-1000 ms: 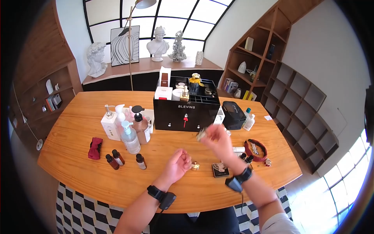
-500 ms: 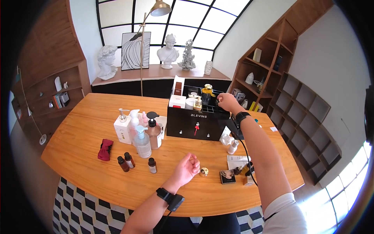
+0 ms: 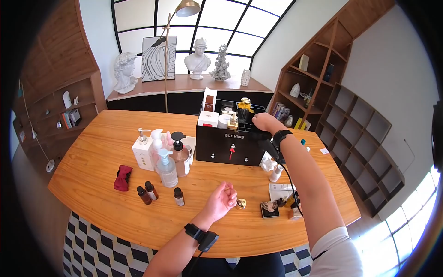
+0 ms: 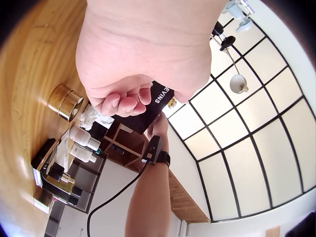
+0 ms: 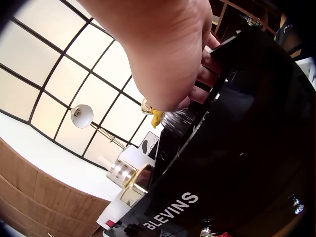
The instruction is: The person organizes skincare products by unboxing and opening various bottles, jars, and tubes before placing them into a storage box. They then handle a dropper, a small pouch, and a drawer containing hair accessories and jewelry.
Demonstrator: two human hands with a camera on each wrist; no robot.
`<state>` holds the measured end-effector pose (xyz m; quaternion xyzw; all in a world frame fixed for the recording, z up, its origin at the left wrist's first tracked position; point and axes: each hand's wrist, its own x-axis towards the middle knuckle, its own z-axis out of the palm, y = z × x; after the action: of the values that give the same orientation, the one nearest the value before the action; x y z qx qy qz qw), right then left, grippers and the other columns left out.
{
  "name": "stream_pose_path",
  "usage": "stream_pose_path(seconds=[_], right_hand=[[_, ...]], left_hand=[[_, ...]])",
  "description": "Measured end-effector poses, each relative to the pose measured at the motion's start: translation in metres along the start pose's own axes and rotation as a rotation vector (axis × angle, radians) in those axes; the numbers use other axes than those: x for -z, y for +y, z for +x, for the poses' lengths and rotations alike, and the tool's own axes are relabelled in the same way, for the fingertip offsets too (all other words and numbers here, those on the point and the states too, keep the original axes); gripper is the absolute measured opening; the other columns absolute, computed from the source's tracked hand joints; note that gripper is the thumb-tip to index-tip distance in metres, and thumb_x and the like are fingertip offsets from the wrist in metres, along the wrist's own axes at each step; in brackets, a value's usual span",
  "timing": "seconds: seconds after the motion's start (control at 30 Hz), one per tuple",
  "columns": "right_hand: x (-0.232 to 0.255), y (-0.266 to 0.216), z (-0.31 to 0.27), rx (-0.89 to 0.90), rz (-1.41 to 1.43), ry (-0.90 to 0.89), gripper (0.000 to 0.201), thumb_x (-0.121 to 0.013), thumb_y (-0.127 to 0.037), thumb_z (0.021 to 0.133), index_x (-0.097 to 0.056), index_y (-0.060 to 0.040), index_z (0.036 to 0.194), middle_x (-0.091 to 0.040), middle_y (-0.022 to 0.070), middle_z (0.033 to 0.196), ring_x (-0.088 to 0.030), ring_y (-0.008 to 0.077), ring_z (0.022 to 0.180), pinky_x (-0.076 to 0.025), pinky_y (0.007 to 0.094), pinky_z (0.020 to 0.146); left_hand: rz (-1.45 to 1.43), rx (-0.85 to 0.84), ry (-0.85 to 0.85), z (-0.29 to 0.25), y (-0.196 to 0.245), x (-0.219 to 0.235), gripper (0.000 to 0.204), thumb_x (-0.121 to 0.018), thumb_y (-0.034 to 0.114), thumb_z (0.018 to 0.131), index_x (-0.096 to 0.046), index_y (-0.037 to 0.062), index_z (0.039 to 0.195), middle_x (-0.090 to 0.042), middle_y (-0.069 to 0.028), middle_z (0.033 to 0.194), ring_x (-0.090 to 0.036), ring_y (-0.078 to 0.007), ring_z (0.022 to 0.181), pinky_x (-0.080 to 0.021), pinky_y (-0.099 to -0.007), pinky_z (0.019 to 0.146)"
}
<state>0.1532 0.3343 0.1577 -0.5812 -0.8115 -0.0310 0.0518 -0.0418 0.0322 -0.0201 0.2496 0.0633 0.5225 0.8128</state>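
Note:
My right hand [image 3: 266, 122] reaches over the top right of a black organizer box [image 3: 216, 147] lettered BLEVINS. In the right wrist view its fingers [image 5: 207, 76] dip behind the box's upper edge; the fingertips are hidden, and I cannot tell whether they hold anything. Beside that hand stands a perfume bottle [image 3: 244, 112] with a gold cap and yellow ribbon. A small gold-topped pump bottle [image 3: 233, 122] and white boxes occupy the organizer's left part. My left hand [image 3: 221, 202] idles low over the table, fingers loosely curled, close to a small gold jar [image 3: 241, 203].
Pump bottles [image 3: 167, 173] cluster left of the organizer. Small brown bottles [image 3: 179, 197] and a dark red bow [image 3: 122, 178] lie nearer the left. At the right are a compact [image 3: 269, 209], a white tube [image 3: 281, 187] and a small white bottle [image 3: 276, 173].
My right hand has gone from above the table, pinching a small thing, up to the organizer's top right, then slightly lower and left. My left hand stays by the gold jar.

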Motion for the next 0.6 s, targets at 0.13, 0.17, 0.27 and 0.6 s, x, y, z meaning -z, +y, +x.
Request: stream_pose_path(seconds=[0.13,0.17,0.27,0.6], right_hand=[[0.028,0.007,-0.012,0.078,0.02,0.113,0.043,-0.046,-0.032,0.094,-0.071,-0.0014,0.11,-0.07,0.0213,0.115,-0.064,0.0391,0.112,-0.05,0.0474,0.098],[0.04,0.005,-0.021,0.14,0.048,0.153,0.035,-0.047,-0.022,0.091,-0.072,-0.0016,0.106,-0.071,0.0217,0.107,-0.065,0.04,0.104,-0.051,0.0451,0.093],[0.079,-0.008,-0.064,0.243,0.178,0.341,0.029,-0.054,-0.022,0.09,-0.073,-0.0009,0.099,-0.072,0.0207,0.096,-0.068,0.0374,0.093,-0.054,0.0409,0.086],[0.017,-0.091,-0.268,0.384,0.337,-0.127,0.033,-0.073,-0.039,0.081,-0.072,-0.0053,0.083,-0.068,0.0161,0.079,-0.068,0.0366,0.081,-0.055,0.0455,0.071]], left_hand=[[0.001,-0.01,0.013,0.0,0.0,-0.001,0.031,-0.049,0.043,0.104,-0.054,0.0129,0.102,-0.051,-0.0032,0.076,-0.046,-0.0147,0.064,-0.037,-0.0285,0.065],[0.006,-0.013,0.017,0.0,0.0,0.0,0.031,-0.049,0.043,0.104,-0.054,0.0128,0.102,-0.05,-0.0032,0.076,-0.046,-0.0148,0.064,-0.037,-0.0285,0.065],[0.015,-0.027,0.025,0.0,0.001,0.001,0.032,-0.049,0.043,0.104,-0.055,0.0123,0.102,-0.05,-0.0036,0.076,-0.046,-0.0151,0.064,-0.037,-0.0286,0.065],[0.017,-0.07,0.075,0.002,0.004,0.006,0.035,-0.044,0.042,0.106,-0.055,0.0089,0.103,-0.052,-0.0045,0.076,-0.045,-0.0164,0.063,-0.037,-0.0299,0.062]])
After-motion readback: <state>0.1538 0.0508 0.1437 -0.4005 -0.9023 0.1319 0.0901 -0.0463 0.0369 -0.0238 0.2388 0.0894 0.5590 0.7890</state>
